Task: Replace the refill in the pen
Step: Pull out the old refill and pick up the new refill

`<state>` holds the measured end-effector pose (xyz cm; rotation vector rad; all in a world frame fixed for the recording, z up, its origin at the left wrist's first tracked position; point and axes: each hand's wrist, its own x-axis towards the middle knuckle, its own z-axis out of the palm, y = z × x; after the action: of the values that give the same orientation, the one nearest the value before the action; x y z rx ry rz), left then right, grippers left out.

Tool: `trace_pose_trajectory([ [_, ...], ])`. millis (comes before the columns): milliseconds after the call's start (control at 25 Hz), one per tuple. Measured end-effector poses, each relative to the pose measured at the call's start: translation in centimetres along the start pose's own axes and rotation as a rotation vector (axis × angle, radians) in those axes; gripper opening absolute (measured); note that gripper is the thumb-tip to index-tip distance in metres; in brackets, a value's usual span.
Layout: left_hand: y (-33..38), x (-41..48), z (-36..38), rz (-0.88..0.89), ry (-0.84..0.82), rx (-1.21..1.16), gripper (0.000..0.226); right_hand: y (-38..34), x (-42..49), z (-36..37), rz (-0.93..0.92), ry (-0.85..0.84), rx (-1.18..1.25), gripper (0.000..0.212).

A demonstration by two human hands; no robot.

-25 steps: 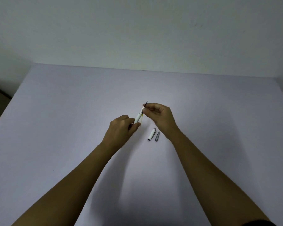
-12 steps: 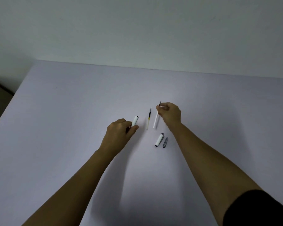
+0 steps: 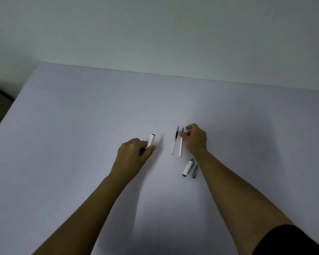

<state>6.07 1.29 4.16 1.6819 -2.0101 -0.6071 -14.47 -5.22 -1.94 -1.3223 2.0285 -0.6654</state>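
Left hand (image 3: 134,153) gripping white pen barrel (image 3: 151,140), right hand (image 3: 194,139) pinching white refill (image 3: 180,147) lying on table (image 3: 81,126), yellowish refill (image 3: 175,143) lying just left of it, cap (image 3: 187,167) and grey tip (image 3: 195,171) lying nearer the person

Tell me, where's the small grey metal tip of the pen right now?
In the head view the grey tip lies on the table, right of centre, beside the white cap piece and just left of the right forearm, nearer the person than the two refills.
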Motion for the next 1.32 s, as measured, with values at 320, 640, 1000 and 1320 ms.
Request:
trace_pose_trajectory([
  [320,0.6,0.5,-0.3,0.013,-0.019,-0.019,0.046,-2.5,-0.6,0.9,-0.170,-0.073,-0.234,0.025],
  [640,0.2,-0.4,-1.3,-0.013,-0.020,-0.009,0.045,-4.2,-1.1,2.8,-0.078,-0.067,-0.363,0.023],
  [1000,0.3,-0.8,-2.2,-0.151,-0.074,-0.136,0.031,-8.3,-3.9,-2.0,0.176,-0.207,0.638,0.012],
  [1320,4.3,-3.5,-3.7,-0.084,-0.191,-0.062,0.017,-7.7,-11.1,-9.6,0.129,-0.012,1.094,0.009],
])
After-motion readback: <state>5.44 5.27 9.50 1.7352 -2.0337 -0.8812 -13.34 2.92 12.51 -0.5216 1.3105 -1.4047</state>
